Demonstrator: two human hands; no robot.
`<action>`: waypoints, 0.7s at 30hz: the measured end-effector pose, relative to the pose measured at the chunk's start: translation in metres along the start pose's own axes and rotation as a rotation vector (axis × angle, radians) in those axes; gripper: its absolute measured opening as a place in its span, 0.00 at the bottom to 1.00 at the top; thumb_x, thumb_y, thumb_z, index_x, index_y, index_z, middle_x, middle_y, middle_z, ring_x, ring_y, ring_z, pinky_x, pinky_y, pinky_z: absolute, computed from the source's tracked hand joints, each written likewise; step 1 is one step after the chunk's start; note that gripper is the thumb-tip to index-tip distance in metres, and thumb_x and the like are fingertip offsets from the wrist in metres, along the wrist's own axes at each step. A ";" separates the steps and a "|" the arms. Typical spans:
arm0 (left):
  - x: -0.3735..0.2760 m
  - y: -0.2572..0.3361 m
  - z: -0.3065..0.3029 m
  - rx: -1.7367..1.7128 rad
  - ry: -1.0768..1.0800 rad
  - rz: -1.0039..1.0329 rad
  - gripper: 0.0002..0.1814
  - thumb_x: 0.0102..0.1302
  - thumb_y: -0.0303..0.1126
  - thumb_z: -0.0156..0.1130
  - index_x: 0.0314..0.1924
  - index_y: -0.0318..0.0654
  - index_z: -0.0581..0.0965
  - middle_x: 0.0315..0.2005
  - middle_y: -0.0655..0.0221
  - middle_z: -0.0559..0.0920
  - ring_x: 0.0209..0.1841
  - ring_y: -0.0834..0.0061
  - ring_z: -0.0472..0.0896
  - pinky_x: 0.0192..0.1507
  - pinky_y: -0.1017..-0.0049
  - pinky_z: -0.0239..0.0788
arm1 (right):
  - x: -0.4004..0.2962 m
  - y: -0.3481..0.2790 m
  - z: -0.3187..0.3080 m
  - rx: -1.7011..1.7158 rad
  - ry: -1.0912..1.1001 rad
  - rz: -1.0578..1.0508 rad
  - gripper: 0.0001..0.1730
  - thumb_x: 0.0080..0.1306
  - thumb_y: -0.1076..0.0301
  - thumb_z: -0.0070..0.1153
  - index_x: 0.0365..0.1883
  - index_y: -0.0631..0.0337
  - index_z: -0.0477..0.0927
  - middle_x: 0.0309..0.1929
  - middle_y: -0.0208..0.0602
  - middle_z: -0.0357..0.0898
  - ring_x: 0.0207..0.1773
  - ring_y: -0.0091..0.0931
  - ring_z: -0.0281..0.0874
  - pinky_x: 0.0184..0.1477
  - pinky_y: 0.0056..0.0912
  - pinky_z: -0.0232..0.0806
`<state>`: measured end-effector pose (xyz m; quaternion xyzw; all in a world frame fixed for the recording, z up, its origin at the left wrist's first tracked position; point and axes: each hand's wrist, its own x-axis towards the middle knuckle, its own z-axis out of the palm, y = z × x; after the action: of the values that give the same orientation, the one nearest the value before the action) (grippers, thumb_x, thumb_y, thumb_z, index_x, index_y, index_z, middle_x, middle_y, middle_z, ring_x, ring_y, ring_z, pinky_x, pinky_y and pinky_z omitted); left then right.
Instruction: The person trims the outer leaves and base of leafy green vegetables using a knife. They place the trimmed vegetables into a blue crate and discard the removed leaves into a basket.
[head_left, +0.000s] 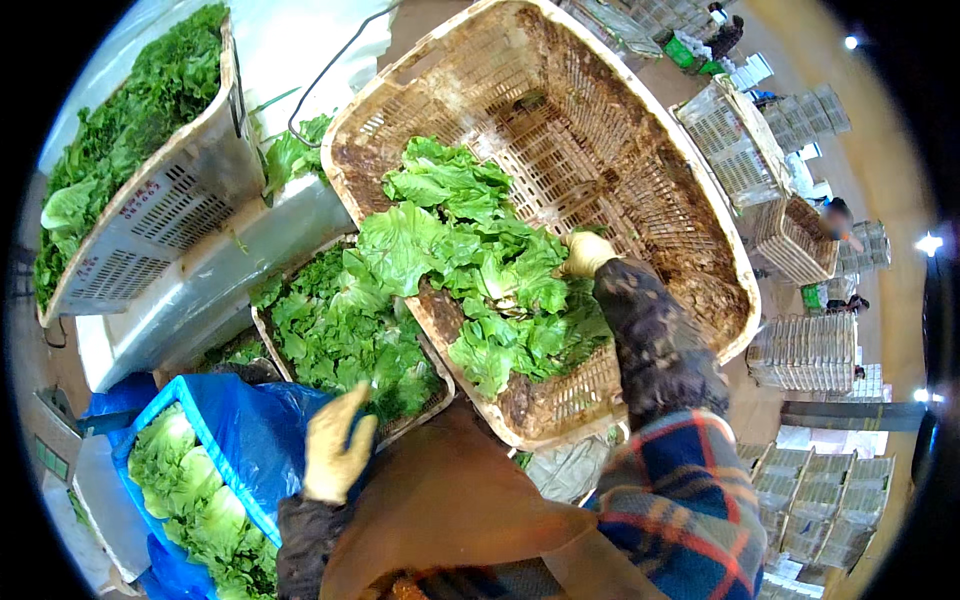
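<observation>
My right hand (587, 255), in a pale glove, reaches into a dirty plastic crate (637, 150) and rests against a pile of leafy green lettuce (480, 262); the leaves hide its fingertips, so a grip cannot be made out. Some of this lettuce hangs over the crate's near left side. My left hand (339, 442), gloved too, is raised with thumb and fingers apart and nothing in it. Just beyond it a lower crate (442, 397) holds more lettuce leaves (337, 322). To its left, lettuce heads (195, 480) fill a container lined with a blue plastic bag (255, 420).
A full crate of lettuce (180, 172) stands at the upper left on a plastic-covered surface (210, 262). A dark cord (330, 67) lies near the big crate's rim. Stacked crates (802, 352) and a few people (836, 217) are at the far right.
</observation>
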<state>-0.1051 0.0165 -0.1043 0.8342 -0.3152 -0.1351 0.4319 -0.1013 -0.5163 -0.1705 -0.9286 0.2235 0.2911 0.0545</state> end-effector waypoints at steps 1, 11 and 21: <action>0.009 0.002 0.010 -0.123 -0.055 -0.003 0.26 0.64 0.25 0.68 0.64 0.36 0.78 0.57 0.55 0.84 0.59 0.55 0.82 0.64 0.63 0.71 | -0.021 -0.014 -0.032 -0.005 0.016 0.013 0.39 0.51 0.46 0.79 0.61 0.46 0.82 0.56 0.43 0.85 0.59 0.40 0.83 0.59 0.40 0.74; 0.082 -0.013 0.056 -1.305 -0.075 -0.145 0.58 0.65 0.34 0.73 0.82 0.48 0.42 0.79 0.49 0.50 0.81 0.50 0.51 0.71 0.48 0.62 | -0.239 -0.120 -0.111 0.774 0.707 -0.052 0.25 0.54 0.57 0.79 0.45 0.59 0.85 0.41 0.42 0.87 0.42 0.34 0.85 0.48 0.36 0.75; 0.018 -0.059 -0.053 -1.063 0.275 -0.142 0.41 0.52 0.26 0.82 0.66 0.35 0.72 0.55 0.72 0.83 0.55 0.77 0.80 0.63 0.71 0.69 | -0.231 -0.243 0.031 0.526 0.603 -0.610 0.32 0.60 0.75 0.68 0.65 0.52 0.78 0.50 0.35 0.86 0.50 0.29 0.86 0.49 0.29 0.76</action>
<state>-0.0405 0.0638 -0.1199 0.5304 -0.0870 -0.1943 0.8206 -0.1782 -0.2034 -0.0727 -0.9493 0.0135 -0.0856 0.3023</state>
